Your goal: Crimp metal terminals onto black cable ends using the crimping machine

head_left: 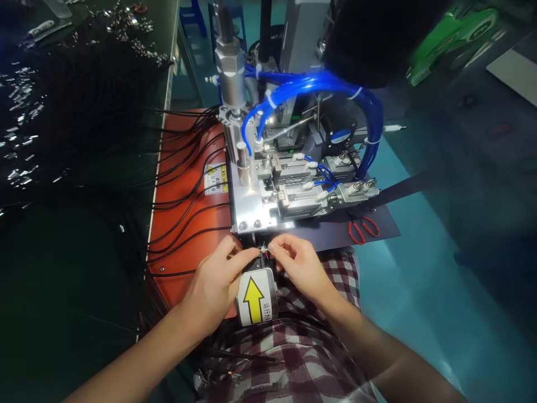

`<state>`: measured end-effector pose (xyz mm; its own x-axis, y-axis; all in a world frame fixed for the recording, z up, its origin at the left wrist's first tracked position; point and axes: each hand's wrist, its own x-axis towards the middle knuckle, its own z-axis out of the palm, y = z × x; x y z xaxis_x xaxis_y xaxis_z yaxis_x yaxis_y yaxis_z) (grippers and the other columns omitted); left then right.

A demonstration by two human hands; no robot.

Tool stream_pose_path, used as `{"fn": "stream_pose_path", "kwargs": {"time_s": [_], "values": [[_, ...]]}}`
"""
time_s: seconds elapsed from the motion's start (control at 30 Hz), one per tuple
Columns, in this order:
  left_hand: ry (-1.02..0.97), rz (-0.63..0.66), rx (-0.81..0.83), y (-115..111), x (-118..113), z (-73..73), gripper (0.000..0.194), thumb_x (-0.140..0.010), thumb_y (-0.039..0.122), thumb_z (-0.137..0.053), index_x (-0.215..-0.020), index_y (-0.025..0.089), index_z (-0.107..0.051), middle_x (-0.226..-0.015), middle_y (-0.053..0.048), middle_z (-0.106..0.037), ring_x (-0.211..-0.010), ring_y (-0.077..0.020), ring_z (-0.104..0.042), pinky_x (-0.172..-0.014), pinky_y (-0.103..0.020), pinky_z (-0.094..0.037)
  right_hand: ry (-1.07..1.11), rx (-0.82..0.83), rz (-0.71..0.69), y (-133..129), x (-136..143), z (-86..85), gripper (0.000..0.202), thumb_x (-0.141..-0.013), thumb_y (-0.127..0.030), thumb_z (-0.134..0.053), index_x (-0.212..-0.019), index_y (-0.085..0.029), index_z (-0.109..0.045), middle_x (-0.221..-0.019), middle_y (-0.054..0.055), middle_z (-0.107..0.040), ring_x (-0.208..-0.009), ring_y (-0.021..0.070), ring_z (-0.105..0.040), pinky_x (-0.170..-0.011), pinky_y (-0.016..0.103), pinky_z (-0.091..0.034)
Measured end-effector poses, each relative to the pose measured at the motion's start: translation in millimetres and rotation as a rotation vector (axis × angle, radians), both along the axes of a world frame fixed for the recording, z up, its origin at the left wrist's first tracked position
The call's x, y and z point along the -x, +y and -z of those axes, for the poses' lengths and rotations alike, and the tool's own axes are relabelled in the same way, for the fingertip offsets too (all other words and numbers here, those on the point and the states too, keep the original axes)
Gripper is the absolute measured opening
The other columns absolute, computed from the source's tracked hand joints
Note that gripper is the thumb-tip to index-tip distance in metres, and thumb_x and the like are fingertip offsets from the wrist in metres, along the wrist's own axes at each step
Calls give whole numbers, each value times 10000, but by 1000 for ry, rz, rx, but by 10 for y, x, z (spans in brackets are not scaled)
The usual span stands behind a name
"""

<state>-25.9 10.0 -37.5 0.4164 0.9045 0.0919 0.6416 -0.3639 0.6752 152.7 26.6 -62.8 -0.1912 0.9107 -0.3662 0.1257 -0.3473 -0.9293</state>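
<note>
My left hand [220, 271] is closed at the front edge of a metal machine [251, 204], its thumb and fingers at a small part with thin coloured wires [263, 248]. From the other side my right hand [296, 260] pinches the fine wires of that part between thumb and forefinger. Just below the fingertips is a rounded cover with a yellow arrow label [254, 296]. Several black cables [188, 229] run from the machine's left side across an orange-red plate [180, 196]. The exact shape of the small part is too small to tell.
Thick blue air hoses [314, 84] arch over the machine. Red-handled scissors [364, 229] lie on the dark plate at the right. A large bundle of black cables [96, 101] with shiny ends covers the table at the left. A green reel [455, 42] stands at the upper right.
</note>
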Motion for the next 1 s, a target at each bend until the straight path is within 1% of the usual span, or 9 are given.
{"fn": "stream_pose_path", "kwargs": {"time_s": [0.27, 0.47, 0.7, 1.0], "values": [[78, 4, -93, -1, -3, 21, 308, -867, 98, -421, -1090, 139, -629, -894, -82, -508, -765, -162, -553, -665, -256, -491, 39, 55, 14, 13, 5, 4, 212, -809, -344, -564, -703, -162, -534, -582, -32, -491, -491, 93, -415, -461, 225, -323], [70, 8, -113, 1, -7, 20, 294, -867, 122, -440, -1082, 112, -641, -893, -92, -503, -753, -169, -542, -644, -264, -495, 42, 76, 22, 15, 11, -17, 205, -808, -329, -564, -693, -162, -530, -550, -40, -466, -494, 95, -406, -452, 221, -309], [69, 4, -130, 3, -12, 36, 300, -867, 106, -433, -1082, 101, -642, -898, -97, -504, -750, -169, -536, -637, -274, -494, 60, 88, 26, 22, 21, -28, 204, -800, -331, -569, -695, -160, -532, -593, -32, -497, -501, 91, -417, -464, 219, -324], [91, 13, -161, 14, -24, 31, 291, -867, 119, -445, -1083, 100, -640, -912, -99, -506, -751, -172, -538, -619, -267, -485, 164, 149, 31, 33, 22, -31, 226, -769, -349, -601, -669, -156, -537, -557, -46, -491, -505, 89, -434, -503, 222, -339]]}}
